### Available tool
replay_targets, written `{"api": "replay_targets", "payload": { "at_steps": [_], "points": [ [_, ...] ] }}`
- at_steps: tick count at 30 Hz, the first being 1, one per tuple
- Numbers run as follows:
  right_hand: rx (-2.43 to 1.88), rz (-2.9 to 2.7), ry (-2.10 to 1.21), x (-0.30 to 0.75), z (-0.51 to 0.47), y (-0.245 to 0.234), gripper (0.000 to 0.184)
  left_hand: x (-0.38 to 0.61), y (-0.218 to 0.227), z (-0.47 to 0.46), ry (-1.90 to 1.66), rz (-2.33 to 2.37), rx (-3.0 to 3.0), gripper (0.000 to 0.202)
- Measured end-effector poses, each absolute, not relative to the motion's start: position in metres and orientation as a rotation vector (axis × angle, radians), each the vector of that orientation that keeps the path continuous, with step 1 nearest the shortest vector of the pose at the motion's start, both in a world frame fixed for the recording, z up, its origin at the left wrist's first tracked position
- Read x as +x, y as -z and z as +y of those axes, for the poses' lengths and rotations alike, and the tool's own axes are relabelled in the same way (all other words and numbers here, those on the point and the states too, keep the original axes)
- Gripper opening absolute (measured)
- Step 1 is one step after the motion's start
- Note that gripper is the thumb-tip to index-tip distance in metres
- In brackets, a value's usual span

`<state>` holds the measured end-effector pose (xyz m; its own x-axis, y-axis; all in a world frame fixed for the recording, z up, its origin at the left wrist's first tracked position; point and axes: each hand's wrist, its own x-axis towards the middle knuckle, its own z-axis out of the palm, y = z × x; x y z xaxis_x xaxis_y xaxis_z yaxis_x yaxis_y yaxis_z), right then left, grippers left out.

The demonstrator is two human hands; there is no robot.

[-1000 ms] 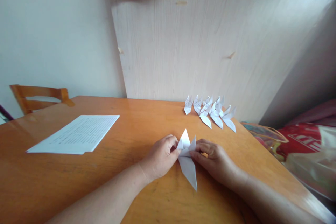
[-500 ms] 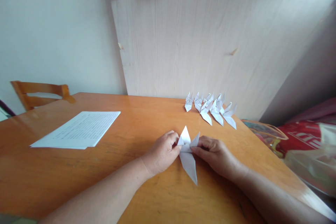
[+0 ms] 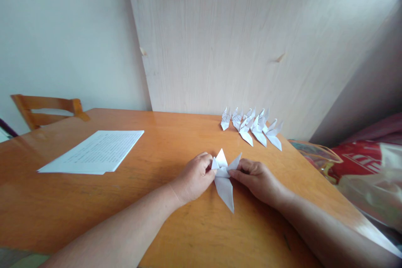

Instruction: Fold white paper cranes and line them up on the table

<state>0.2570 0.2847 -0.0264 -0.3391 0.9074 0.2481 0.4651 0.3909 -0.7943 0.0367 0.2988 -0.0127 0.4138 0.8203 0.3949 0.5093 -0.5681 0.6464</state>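
A white origami crane (image 3: 225, 190) is held between my two hands, low over the wooden table (image 3: 176, 234). One long wing points down toward me, another stands up at the back, and narrow points rise at either side. My left hand (image 3: 197, 176) pinches its left side between thumb and fingers. On the other side my right hand (image 3: 256, 178) pinches the base of the right-hand point. The curled fingers of both hands are partly hidden behind the thumbs and the paper.
Several folded paper cranes (image 3: 259, 132) stand in rows at the table's back right. A stack of printed paper (image 3: 94, 153) lies on the left. Behind it is a wooden chair (image 3: 50, 104). Bags (image 3: 361, 163) sit beyond the right edge, and a wall panel (image 3: 204, 50) rises behind.
The crane's two side points have spread further apart, the left one now showing beside my left thumb. Both hands keep their pinch. The whole view has shifted slightly.
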Motion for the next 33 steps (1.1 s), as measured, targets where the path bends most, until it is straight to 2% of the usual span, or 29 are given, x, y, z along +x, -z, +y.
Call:
{"api": "replay_targets", "payload": {
  "at_steps": [18, 25, 29, 33],
  "points": [
    [-1.062, -2.075, -0.608, 0.249, 0.275, 0.013, 0.016, 0.033, 0.023, 0.299, -1.02, 1.037, 2.212, 0.011],
    [-1.026, -2.089, -0.59, 0.247, 0.272, 0.008, 0.014, 0.035, 0.022, 0.296, -1.009, 0.927, 2.007, 0.031],
    [-0.998, -2.118, -0.609, 0.245, 0.271, 0.006, 0.014, 0.035, 0.02, 0.299, -0.886, 0.979, 2.153, 0.005],
    [-0.977, -2.12, -0.632, 0.245, 0.273, 0.01, 0.013, 0.035, 0.021, 0.301, -0.889, 1.022, 2.173, 0.011]
  ]
}}
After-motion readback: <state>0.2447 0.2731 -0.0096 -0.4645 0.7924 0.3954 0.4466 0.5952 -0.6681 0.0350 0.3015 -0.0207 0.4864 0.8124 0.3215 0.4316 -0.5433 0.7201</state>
